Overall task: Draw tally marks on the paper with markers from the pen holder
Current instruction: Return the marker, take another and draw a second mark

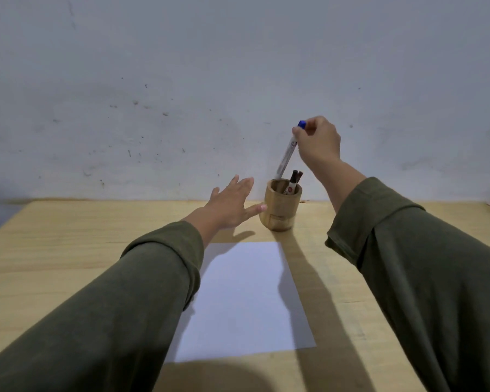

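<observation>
Pen holder (283,206) stands against the wall (238,80); table (68,236) around it bare.

I am looking down at a pale wooden table (68,250) standing against the wall; a blank white sheet of paper (244,301) is lying flat on it near me; a round wooden pen holder (282,210) is standing upright just beyond the paper's far edge, near the wall.

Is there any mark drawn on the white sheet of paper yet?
No, the white sheet of paper on the wooden table shows only shadows, while the right hand holds the blue-capped marker above the wooden pen holder.
</observation>
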A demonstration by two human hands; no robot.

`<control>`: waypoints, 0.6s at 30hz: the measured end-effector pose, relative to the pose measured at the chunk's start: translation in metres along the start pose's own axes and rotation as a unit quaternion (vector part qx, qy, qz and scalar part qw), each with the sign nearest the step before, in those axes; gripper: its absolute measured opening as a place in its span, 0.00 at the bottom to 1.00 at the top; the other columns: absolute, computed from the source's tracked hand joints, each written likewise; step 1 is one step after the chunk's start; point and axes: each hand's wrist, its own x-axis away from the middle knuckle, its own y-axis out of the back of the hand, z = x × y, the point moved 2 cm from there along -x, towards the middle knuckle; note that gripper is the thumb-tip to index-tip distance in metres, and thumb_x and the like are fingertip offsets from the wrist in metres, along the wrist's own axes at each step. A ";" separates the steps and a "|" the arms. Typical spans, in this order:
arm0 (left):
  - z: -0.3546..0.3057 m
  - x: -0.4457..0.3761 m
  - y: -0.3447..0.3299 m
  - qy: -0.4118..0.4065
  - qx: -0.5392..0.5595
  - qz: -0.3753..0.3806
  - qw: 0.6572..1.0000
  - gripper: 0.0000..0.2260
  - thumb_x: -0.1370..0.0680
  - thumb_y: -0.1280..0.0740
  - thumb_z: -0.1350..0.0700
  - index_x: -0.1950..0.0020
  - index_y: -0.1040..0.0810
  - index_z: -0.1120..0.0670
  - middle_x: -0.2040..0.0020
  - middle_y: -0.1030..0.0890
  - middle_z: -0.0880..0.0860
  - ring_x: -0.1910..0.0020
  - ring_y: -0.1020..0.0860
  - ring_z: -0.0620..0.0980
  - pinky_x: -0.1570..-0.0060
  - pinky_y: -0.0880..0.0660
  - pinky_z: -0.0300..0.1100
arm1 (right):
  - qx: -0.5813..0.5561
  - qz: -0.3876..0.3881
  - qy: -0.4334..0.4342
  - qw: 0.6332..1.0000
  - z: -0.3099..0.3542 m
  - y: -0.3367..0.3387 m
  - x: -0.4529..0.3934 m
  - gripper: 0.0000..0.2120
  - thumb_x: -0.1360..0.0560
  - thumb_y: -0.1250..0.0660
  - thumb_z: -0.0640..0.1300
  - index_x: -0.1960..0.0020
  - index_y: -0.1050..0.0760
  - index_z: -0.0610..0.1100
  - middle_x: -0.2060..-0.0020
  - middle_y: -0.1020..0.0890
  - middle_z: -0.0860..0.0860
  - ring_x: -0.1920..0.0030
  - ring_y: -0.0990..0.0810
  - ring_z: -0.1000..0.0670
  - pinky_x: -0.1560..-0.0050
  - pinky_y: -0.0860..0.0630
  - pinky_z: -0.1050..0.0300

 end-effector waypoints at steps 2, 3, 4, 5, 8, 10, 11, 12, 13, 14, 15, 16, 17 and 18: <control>0.007 0.023 0.006 0.015 -0.007 -0.007 1.000 0.34 0.22 0.46 0.38 0.23 0.54 0.53 0.21 0.52 0.48 0.22 0.59 0.48 0.26 0.54 0.59 | -0.055 -0.006 0.016 0.998 0.016 0.006 0.011 0.06 0.22 0.38 0.45 0.46 0.29 0.45 0.51 0.21 0.49 0.50 0.23 0.49 0.48 0.25 0.56; 0.012 0.035 0.006 0.023 -0.012 -0.006 1.000 0.34 0.22 0.46 0.38 0.23 0.54 0.53 0.21 0.51 0.48 0.22 0.58 0.48 0.26 0.53 0.59 | -0.083 -0.005 0.023 0.996 0.022 0.007 0.019 0.05 0.22 0.39 0.44 0.48 0.30 0.46 0.51 0.20 0.48 0.50 0.22 0.50 0.50 0.26 0.58; 0.017 0.048 0.006 0.032 -0.015 -0.001 0.999 0.34 0.22 0.46 0.38 0.23 0.53 0.53 0.21 0.51 0.48 0.22 0.58 0.48 0.26 0.53 0.59 | -0.107 -0.001 0.030 0.994 0.027 0.007 0.028 0.03 0.22 0.39 0.44 0.49 0.31 0.47 0.51 0.19 0.48 0.51 0.22 0.50 0.52 0.27 0.60; 0.021 0.062 0.003 0.041 -0.017 0.010 0.999 0.34 0.23 0.45 0.38 0.23 0.53 0.53 0.21 0.51 0.48 0.22 0.58 0.48 0.26 0.53 0.59 | -0.123 0.007 0.034 0.992 0.031 0.006 0.038 0.03 0.22 0.40 0.44 0.49 0.32 0.47 0.52 0.18 0.48 0.52 0.22 0.51 0.55 0.27 0.62; 0.037 0.102 -0.012 0.065 -0.026 0.038 0.997 0.36 0.24 0.42 0.38 0.23 0.53 0.52 0.21 0.51 0.49 0.22 0.58 0.48 0.26 0.53 0.58 | -0.160 0.045 0.023 0.986 0.037 -0.002 0.072 0.03 0.21 0.42 0.45 0.48 0.32 0.46 0.55 0.19 0.49 0.56 0.21 0.51 0.61 0.28 0.64; 0.045 0.128 -0.023 0.080 -0.020 0.049 0.995 0.38 0.25 0.39 0.39 0.23 0.53 0.52 0.21 0.51 0.49 0.22 0.58 0.48 0.26 0.53 0.57 | -0.212 0.093 0.002 0.973 0.038 -0.010 0.095 0.04 0.20 0.43 0.46 0.47 0.32 0.46 0.56 0.20 0.46 0.61 0.19 0.48 0.66 0.26 0.65; 0.048 0.139 -0.027 0.087 -0.015 0.055 0.995 0.39 0.25 0.38 0.39 0.23 0.53 0.52 0.21 0.51 0.50 0.22 0.58 0.48 0.26 0.53 0.57 | -0.231 0.118 -0.006 0.966 0.037 -0.013 0.107 0.05 0.19 0.44 0.46 0.47 0.33 0.45 0.56 0.20 0.45 0.62 0.18 0.47 0.68 0.26 0.65; 0.051 0.150 -0.031 0.093 -0.010 0.060 0.994 0.39 0.25 0.37 0.39 0.23 0.53 0.53 0.21 0.52 0.50 0.22 0.58 0.49 0.25 0.54 0.57 | -0.242 0.139 -0.012 0.960 0.037 -0.017 0.118 0.06 0.19 0.44 0.47 0.46 0.32 0.46 0.57 0.20 0.45 0.63 0.18 0.47 0.68 0.25 0.65; 0.053 0.159 -0.035 0.098 -0.006 0.063 0.993 0.39 0.25 0.37 0.40 0.23 0.53 0.53 0.21 0.52 0.51 0.22 0.58 0.49 0.25 0.54 0.56 | -0.247 0.159 -0.019 0.956 0.036 -0.021 0.128 0.07 0.19 0.44 0.48 0.46 0.32 0.47 0.57 0.20 0.45 0.63 0.17 0.46 0.67 0.24 0.63; 0.056 0.166 -0.039 0.101 -0.004 0.064 0.993 0.39 0.25 0.38 0.40 0.23 0.54 0.53 0.21 0.53 0.51 0.22 0.58 0.49 0.25 0.54 0.55 | -0.252 0.178 -0.027 0.951 0.035 -0.024 0.139 0.07 0.19 0.44 0.50 0.45 0.32 0.48 0.58 0.20 0.46 0.63 0.17 0.46 0.64 0.23 0.60; 0.058 0.172 -0.041 0.103 0.001 0.062 0.993 0.38 0.25 0.38 0.39 0.23 0.54 0.52 0.21 0.53 0.51 0.22 0.59 0.49 0.25 0.54 0.55 | -0.256 0.193 -0.035 0.947 0.035 -0.028 0.148 0.07 0.20 0.43 0.51 0.45 0.31 0.49 0.59 0.20 0.46 0.63 0.17 0.46 0.62 0.23 0.58; 0.060 0.178 -0.044 0.106 0.010 0.057 0.993 0.38 0.24 0.39 0.39 0.23 0.53 0.52 0.21 0.52 0.50 0.22 0.58 0.49 0.25 0.54 0.54 | -0.257 0.206 -0.042 0.943 0.033 -0.033 0.157 0.07 0.20 0.43 0.51 0.45 0.30 0.50 0.59 0.20 0.46 0.63 0.17 0.46 0.61 0.22 0.57; 0.061 0.182 -0.046 0.109 0.023 0.049 0.993 0.37 0.24 0.39 0.39 0.23 0.52 0.52 0.21 0.52 0.50 0.22 0.57 0.49 0.25 0.53 0.54 | -0.256 0.216 -0.048 0.941 0.031 -0.037 0.165 0.07 0.20 0.43 0.52 0.45 0.29 0.51 0.61 0.20 0.47 0.63 0.17 0.47 0.61 0.22 0.56; 0.063 0.185 -0.046 0.113 0.044 0.034 0.992 0.35 0.24 0.38 0.40 0.23 0.50 0.51 0.21 0.51 0.51 0.22 0.55 0.50 0.25 0.51 0.52 | -0.253 0.225 -0.053 0.940 0.029 -0.041 0.172 0.07 0.20 0.42 0.51 0.45 0.28 0.51 0.62 0.21 0.47 0.65 0.18 0.48 0.62 0.22 0.57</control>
